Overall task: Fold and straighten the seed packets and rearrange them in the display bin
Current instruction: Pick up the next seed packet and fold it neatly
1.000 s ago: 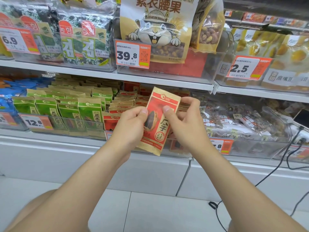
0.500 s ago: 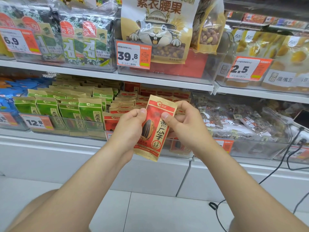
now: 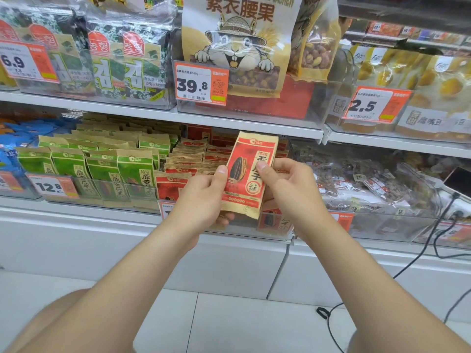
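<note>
While the left hand (image 3: 204, 200) pinches the red seed packet (image 3: 248, 174) by its left edge, the right hand (image 3: 288, 189) pinches its right. It stands nearly upright before the clear bin (image 3: 275, 233) of red packets (image 3: 183, 161).

One red seed packet (image 3: 251, 174), kraft-tan at top and bottom with a black sunflower seed printed on it, stands nearly upright, its top leaning slightly right; the left hand (image 3: 204, 200) and right hand (image 3: 288, 189) pinch its side edges, just in front of the clear display bin (image 3: 276, 231); inside the bin, more red packets (image 3: 188, 159) stand in crowded rows with uneven tops.
</note>
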Tool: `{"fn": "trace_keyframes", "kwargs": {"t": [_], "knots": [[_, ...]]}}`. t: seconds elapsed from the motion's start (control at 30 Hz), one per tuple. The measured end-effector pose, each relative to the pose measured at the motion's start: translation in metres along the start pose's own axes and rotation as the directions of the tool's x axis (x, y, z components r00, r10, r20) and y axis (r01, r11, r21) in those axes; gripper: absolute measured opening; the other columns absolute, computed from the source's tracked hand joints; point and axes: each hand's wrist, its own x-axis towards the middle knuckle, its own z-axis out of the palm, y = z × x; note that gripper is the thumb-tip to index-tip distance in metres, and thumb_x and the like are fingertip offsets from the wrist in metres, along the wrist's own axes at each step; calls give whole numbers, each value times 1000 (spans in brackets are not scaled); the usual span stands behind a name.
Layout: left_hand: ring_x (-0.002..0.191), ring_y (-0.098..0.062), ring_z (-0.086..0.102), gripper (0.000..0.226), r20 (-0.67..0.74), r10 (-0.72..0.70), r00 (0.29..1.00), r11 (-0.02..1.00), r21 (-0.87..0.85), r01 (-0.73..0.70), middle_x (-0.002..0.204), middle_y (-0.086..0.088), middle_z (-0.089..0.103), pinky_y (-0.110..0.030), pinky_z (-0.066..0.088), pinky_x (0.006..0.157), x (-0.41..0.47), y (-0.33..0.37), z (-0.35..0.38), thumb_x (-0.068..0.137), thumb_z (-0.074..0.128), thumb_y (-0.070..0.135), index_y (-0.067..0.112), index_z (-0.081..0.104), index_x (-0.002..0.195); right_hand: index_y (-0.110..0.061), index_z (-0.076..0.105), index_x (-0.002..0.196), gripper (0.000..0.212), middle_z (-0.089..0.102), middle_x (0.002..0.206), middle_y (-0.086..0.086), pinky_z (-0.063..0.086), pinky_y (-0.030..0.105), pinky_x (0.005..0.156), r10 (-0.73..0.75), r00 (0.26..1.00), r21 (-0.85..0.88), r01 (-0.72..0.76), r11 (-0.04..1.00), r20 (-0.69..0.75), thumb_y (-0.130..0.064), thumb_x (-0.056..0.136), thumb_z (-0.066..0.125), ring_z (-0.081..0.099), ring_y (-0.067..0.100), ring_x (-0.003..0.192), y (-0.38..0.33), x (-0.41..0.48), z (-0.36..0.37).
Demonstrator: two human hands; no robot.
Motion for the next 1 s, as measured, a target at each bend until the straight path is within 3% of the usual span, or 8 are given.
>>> {"fn": "trace_keyframes", "kwargs": {"t": [0.1,0.4,0.5,0.57,0.63,0.73,0.87,1.0], "knots": [[43,-11,53,66,-33,-2,999,1000,20,3,61,-2,66,-25,49,47,1,-3,4,116,31,49,3,71,90,-2,65,109,34,78,78,16,60,36,51,20,998,82,-24,996,56,-33,113,53,77,32,63,-6,-3,-2],[41,2,50,57,-34,38,999,999,12,-37,50,16,60,-29,37,56,-1,0,6,118,28,44,20,67,83,-3,65,105,26,78,75,14,64,39,57,35,997,77,-41,996,75,-18,115,46,78,33,66,-6,-3,0],[49,-7,60,53,-86,44,995,999,20,-43,60,7,68,-29,51,55,3,-4,4,117,34,43,16,70,88,-1,65,107,24,79,76,14,65,41,56,10,999,59,-12,998,45,-18,114,49,78,34,65,-7,-3,1],[72,-10,72,28,-190,146,971,984,134,-122,82,7,77,-39,62,69,5,-7,2,113,47,38,23,69,103,-2,65,104,21,79,76,14,66,47,58,-31,999,1,31,1000,19,-16,112,53,78,34,65,-6,-4,3],[82,-4,72,9,-243,281,928,943,248,-221,92,12,76,-32,61,75,4,-4,2,107,60,35,29,66,107,-5,67,100,19,80,76,13,66,55,61,-65,998,-78,67,995,24,-16,110,55,79,35,65,-4,-6,5],[75,-5,73,21,-189,328,926,936,197,-291,88,11,78,-21,56,62,-3,1,3,102,68,43,22,67,98,-10,70,98,19,79,74,11,65,57,61,-72,997,-124,76,989,29,-18,109,56,78,35,63,-3,-9,11],[69,-20,77,31,-51,300,952,940,184,-287,98,12,79,-39,61,53,-8,4,-2,91,80,45,22,60,94,-6,70,105,21,79,74,13,65,46,58,-35,999,-42,33,999,-38,-18,110,55,78,35,61,-5,-7,11],[79,-18,76,42,114,334,936,912,211,-351,97,1,81,-36,54,68,-2,-3,-9,99,70,50,17,66,74,-8,72,105,22,79,72,12,64,41,56,-54,996,-47,51,998,-66,-23,111,58,78,32,61,-6,-7,6]]}}
